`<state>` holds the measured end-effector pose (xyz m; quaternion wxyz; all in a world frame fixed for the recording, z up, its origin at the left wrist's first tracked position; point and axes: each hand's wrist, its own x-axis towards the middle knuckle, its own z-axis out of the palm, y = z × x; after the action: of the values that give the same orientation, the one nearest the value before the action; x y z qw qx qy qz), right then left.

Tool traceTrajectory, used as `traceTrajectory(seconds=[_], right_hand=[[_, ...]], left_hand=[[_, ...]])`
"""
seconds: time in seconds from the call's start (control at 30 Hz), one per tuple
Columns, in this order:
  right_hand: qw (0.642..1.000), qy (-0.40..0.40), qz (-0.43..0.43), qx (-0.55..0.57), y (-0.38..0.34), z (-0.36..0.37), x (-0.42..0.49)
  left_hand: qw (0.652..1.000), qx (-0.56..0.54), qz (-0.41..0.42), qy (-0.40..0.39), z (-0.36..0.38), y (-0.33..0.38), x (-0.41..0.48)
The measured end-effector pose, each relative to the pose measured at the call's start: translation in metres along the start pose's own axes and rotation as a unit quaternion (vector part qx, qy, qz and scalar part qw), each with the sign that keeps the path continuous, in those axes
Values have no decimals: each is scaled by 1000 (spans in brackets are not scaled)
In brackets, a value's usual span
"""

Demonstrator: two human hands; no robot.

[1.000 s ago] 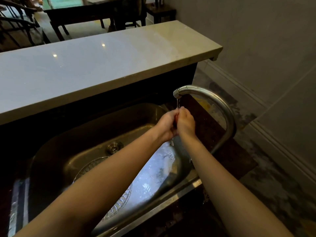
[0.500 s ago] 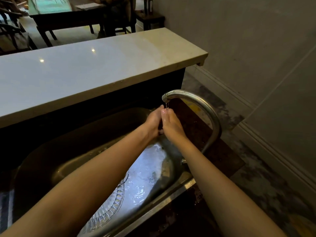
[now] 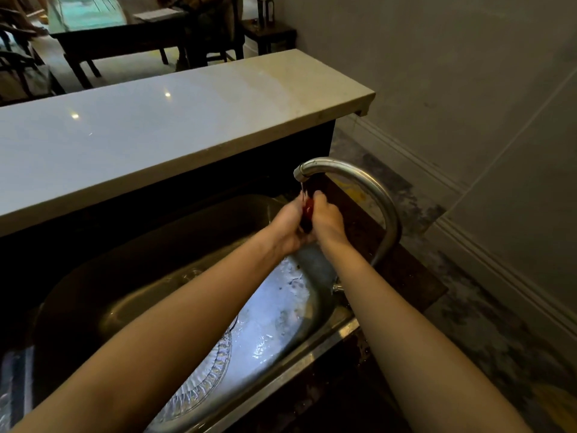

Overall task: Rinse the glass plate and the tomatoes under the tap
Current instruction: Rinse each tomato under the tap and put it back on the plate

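- The glass plate (image 3: 203, 382) lies flat on the bottom of the sink (image 3: 103, 295), well to the near left of the tap (image 3: 371, 192). It is partly hidden under the left forearm (image 3: 175, 323), but its ribbed rim shows. The sink floor between it and the tap is wet and shining.
- The left forearm and the right forearm (image 3: 390, 307) reach from the near edge up toward the tap, meeting just below its spout (image 3: 301, 171).
- The left hand (image 3: 287, 228) and the right hand (image 3: 327, 220) are pressed together directly under the spout — fingers curled inward, cupping one red tomato (image 3: 308, 210) between them. Only a narrow strip of it shows in the gap.
- A thin stream of water (image 3: 302, 188) falls from the spout onto the tomato and the fingers.
- The tap arches from its base at the sink's right edge, over the right wrist, and ends above the hands.
- Beyond the tap runs a pale, glossy worktop (image 3: 156, 135), raised above the sink, with lights reflected in it.
- Farther still behind the tap — past the worktop — stands a dark dining table (image 3: 118, 42).
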<state>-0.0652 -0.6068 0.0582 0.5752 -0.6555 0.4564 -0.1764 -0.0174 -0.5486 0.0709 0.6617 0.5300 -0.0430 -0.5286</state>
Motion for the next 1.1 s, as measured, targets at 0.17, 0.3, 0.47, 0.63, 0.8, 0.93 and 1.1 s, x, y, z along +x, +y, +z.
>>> traceTrajectory(seconds=[0.17, 0.3, 0.47, 0.63, 0.8, 0.93, 1.1], right_hand=[[998, -36, -49, -1, 2, 9, -14], [991, -102, -88, 5, 10, -4, -22], [981, 15, -66, -182, 36, -17, -37], [917, 43, -134, -372, 66, -13, -58], [924, 98, -117, -350, 74, -5, -72], [952, 85, -49, -291, 82, -5, -73], [971, 104, -70, -206, 85, -5, -76]], left_hand=[[999, -35, 23, 15, -7, -5, 1], [998, -35, -3, 45, -14, -1, 4], [998, -53, -1, -18, -22, 7, 4], [998, 25, 5, -52, -23, 3, 6], [998, 39, 10, -38, -17, -1, 8], [999, 5, 11, -37, -19, -3, 10], [998, 15, 28, -61, -24, -6, 13]])
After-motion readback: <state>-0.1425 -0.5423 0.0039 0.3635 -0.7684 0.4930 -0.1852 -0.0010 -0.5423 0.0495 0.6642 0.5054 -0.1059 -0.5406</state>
